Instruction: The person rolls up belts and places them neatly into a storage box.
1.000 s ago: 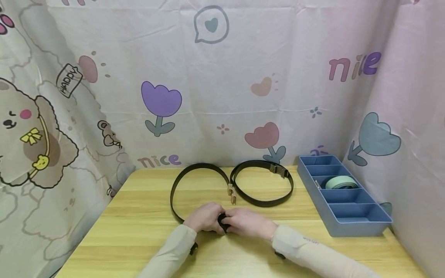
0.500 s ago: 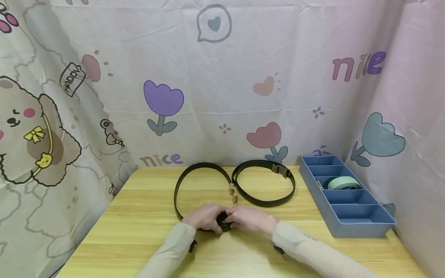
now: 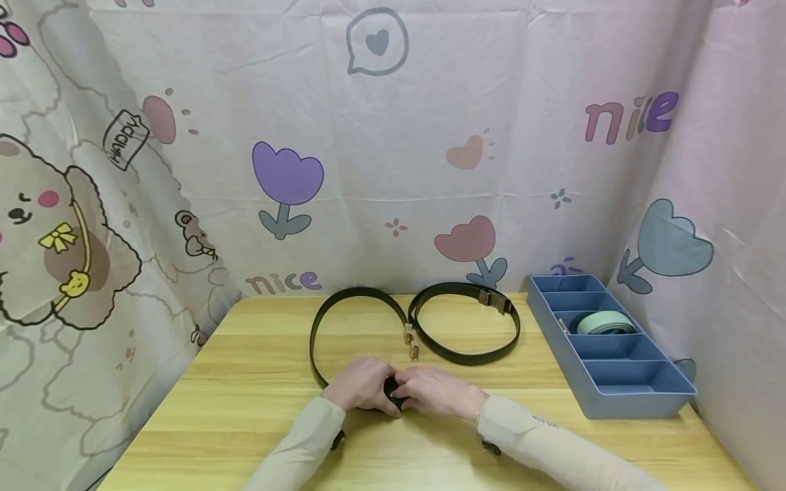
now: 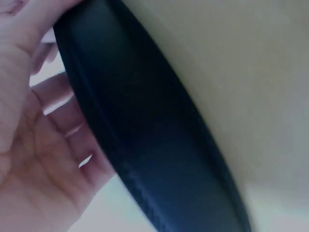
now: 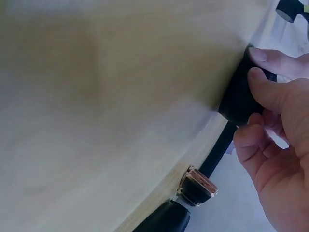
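Note:
A black belt (image 3: 362, 292) stands on its edge in a wide loop on the table, its gold buckle (image 3: 410, 341) lying at the loop's right side. Its near end is wound into a small tight coil (image 5: 239, 96) between both hands. My left hand (image 3: 364, 385) holds the belt at the coil's left side; in the left wrist view the strap (image 4: 145, 106) runs past the thumb and fingers. My right hand (image 3: 439, 392) pinches the coil from the right with thumb and fingers, as the right wrist view shows. The hands partly hide the coil.
A second black belt (image 3: 463, 357) with a dark metal buckle (image 3: 493, 301) forms a loop beside the first. On the right stands a blue-grey divided tray (image 3: 632, 406), a rolled mint-green belt (image 3: 604, 324) in its middle compartment. A printed curtain (image 3: 381, 170) hangs behind the table.
The left side of the belt's loop has drawn in slightly to the right. Fingers have shifted a little around the coil; the second belt and tray stay put.

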The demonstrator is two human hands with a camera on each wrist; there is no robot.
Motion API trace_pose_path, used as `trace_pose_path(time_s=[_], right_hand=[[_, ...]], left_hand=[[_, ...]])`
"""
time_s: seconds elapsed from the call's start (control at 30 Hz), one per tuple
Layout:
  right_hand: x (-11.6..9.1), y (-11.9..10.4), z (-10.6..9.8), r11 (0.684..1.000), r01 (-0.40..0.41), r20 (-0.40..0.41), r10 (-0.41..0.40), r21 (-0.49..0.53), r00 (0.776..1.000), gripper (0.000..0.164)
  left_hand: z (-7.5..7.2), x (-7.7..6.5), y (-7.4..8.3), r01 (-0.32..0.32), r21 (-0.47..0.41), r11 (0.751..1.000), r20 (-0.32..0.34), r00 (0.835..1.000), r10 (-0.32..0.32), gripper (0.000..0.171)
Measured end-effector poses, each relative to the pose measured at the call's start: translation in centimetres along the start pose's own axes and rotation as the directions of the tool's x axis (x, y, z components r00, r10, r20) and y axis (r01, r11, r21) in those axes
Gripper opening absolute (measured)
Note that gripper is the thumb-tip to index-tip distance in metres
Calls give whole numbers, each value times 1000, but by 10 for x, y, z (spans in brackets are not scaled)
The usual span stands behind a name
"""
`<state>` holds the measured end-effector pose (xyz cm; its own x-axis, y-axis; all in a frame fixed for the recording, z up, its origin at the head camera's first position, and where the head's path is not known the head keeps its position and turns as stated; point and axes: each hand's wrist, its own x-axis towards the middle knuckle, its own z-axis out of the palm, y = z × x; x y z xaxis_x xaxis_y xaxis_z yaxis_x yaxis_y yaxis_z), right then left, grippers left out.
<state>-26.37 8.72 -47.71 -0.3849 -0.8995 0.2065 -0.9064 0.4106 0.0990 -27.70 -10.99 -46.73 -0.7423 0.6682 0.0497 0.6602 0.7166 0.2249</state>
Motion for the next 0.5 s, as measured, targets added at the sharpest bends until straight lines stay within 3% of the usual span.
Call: trace_pose_path(time_s=[0.13,0.23,0.5], right_hand=[[-1,4,0,1000,14,25,-14,-8,1000,24],[-2,6,-1,1000,-1,38,1,-1,999,24],[0,3,2,999,-39,-14,40,26,999,16]], left_hand=[[-1,-1,-6,-30,-129,991,74,996,40,43],[-1,0,-8,-5,-180,984,89,996,22,45],[0,2,-4,60,-67,996,2,998,-60,50]])
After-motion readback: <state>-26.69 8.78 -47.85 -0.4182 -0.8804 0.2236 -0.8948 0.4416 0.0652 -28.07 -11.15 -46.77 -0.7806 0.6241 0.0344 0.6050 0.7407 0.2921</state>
